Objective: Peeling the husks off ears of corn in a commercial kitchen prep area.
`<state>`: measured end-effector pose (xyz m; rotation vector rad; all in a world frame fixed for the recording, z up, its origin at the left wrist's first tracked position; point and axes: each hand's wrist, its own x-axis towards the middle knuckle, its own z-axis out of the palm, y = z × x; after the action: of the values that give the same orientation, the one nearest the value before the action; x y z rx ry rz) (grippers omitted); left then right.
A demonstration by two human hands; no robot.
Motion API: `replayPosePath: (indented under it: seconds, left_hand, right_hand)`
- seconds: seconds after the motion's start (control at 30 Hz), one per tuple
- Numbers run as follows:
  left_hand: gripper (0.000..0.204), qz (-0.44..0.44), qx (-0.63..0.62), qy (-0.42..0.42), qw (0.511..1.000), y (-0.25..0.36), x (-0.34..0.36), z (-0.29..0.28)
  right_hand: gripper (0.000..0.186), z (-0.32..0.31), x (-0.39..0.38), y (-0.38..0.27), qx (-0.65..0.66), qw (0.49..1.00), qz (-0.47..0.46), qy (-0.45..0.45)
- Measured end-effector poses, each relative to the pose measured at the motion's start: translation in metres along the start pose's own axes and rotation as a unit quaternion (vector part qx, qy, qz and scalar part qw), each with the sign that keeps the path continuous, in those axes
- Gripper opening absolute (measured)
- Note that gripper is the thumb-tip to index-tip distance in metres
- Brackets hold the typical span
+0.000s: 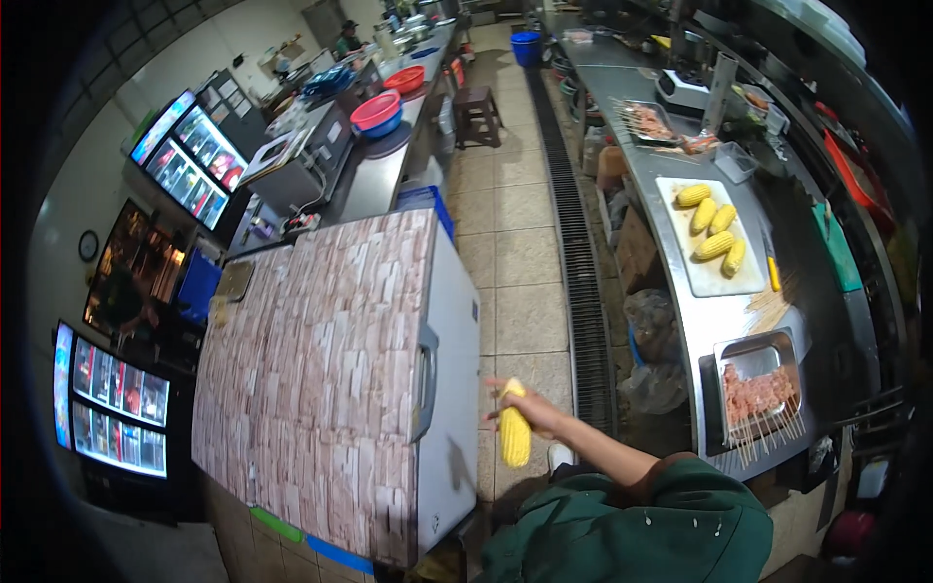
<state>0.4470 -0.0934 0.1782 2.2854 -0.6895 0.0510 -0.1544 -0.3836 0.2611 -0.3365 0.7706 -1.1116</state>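
My right hand (534, 409) reaches left from a green sleeve (632, 525) and is closed around a yellow corn cob (515, 442). The husked cob points downward, its lower part sticking out below my fingers, above the tiled floor and beside the white chest freezer (453, 389). My left hand is not in view. On the steel counter (671, 233) at right, several more cobs (714, 245) lie on a white cutting board (714, 282). Right of the board rests a knife with a yellow handle (774, 273).
A steel tray (763, 348) of skewered meat (758, 391) sits at the counter's near end, with loose skewers (771, 306) behind it. A floor drain grate (573, 253) runs along the aisle. A brown stool (477, 115), red basin (376, 109) and blue bucket (526, 49) stand farther off.
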Motion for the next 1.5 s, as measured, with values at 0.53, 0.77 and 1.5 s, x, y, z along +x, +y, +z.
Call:
replayPosePath:
  seconds: [0.53,0.77,1.5]
  left_hand:
    - [0.037,0.371,-0.266,-0.637,0.621,0.581,-0.19,0.306]
    - [0.05,0.38,-0.263,-0.717,0.522,0.697,-0.309,0.411]
    - [0.057,-0.12,-0.414,-0.776,0.461,0.773,-0.335,0.38]
  right_hand:
    - [0.02,-0.092,0.08,-0.128,0.097,0.967,-0.146,0.186]
    - [0.039,-0.121,0.109,-0.229,-0.045,0.928,-0.231,0.288]
    - [0.019,-0.179,0.133,-0.368,-0.169,0.942,-0.23,0.178]
